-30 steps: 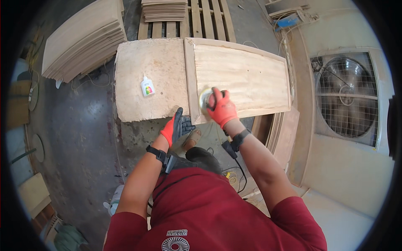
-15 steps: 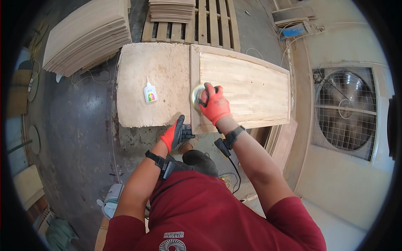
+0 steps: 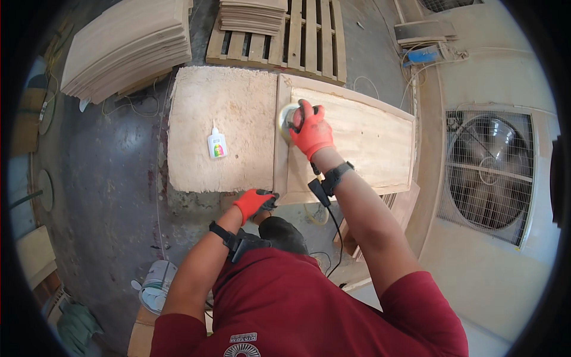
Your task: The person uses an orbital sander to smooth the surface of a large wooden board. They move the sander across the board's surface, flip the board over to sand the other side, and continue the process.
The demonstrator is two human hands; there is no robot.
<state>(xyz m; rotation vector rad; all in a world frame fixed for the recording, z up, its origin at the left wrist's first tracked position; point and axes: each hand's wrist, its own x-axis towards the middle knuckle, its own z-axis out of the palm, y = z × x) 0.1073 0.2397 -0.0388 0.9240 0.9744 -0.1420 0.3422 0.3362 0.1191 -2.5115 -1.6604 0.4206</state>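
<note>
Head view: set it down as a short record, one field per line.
Right hand: red-and-black glove, gripping a round handheld tool with a pale disc
Tool position: at the left end of the framed pale wooden panel
Left hand: matching glove, at the panel's near left corner
Left of panel: rough-edged pale wooden board
On board: white plastic bottle with pointed nozzle
Beyond: slatted wooden pallet bearing a stack of brown sheets
Far right: round fan behind metal grille

Woodworking workshop, as evidenced by stacked wooden sheets [image 3: 128,47], a slatted pallet [image 3: 310,47], a framed wooden panel [image 3: 363,143], scuffed grey floor [image 3: 110,184] and large caged wall fan [image 3: 489,169].
</note>
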